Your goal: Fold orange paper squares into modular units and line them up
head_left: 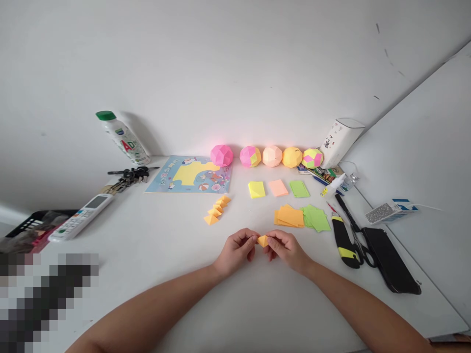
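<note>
Between my two hands is a small folded orange paper piece (262,240). My left hand (240,249) pinches its left edge, and my right hand (285,247) pinches the right edge; the fingertips behind it are partly hidden. Ahead and to the left, several folded orange paper units (217,211) lie in a slanting row. Loose orange paper squares (290,216) are spread just beyond my right hand, overlapping green squares (316,218). Farther back sit small stacks of yellow paper (256,189), peach paper (278,188) and green paper (299,189).
Several faceted paper balls, one of them pink (222,155), line the wall. A blue printed sheet (158,184), white bottle (123,139) and remote control (81,217) are at left. Glue (333,186), a cutter (344,240), scissors (358,242) and a black case (390,260) lie at right.
</note>
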`<state>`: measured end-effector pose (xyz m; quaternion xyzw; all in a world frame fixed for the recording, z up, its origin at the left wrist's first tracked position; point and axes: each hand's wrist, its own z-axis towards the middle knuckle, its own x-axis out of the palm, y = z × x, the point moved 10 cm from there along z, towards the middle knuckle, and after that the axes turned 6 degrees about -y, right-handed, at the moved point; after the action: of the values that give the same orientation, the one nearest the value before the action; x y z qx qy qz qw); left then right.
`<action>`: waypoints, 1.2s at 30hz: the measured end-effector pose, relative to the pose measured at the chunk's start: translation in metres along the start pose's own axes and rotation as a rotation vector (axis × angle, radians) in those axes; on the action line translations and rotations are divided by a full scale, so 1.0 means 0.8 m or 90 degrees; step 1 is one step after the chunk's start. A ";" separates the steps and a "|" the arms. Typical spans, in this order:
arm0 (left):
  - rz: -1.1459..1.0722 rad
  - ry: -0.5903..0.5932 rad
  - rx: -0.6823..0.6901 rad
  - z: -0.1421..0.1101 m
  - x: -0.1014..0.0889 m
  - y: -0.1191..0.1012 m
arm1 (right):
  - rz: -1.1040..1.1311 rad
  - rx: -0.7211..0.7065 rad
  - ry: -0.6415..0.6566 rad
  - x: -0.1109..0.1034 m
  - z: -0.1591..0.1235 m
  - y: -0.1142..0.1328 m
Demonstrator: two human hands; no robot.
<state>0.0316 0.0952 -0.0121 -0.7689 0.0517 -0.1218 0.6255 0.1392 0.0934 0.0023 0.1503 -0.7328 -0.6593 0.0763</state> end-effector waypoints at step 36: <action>0.731 0.318 0.344 -0.058 0.071 -0.001 | -0.314 -0.124 -0.084 0.137 0.130 0.031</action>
<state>0.0747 0.0385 0.0044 -0.3851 0.5624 0.0468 0.7302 0.0003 0.1582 0.0048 0.2726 -0.6105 -0.7339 -0.1202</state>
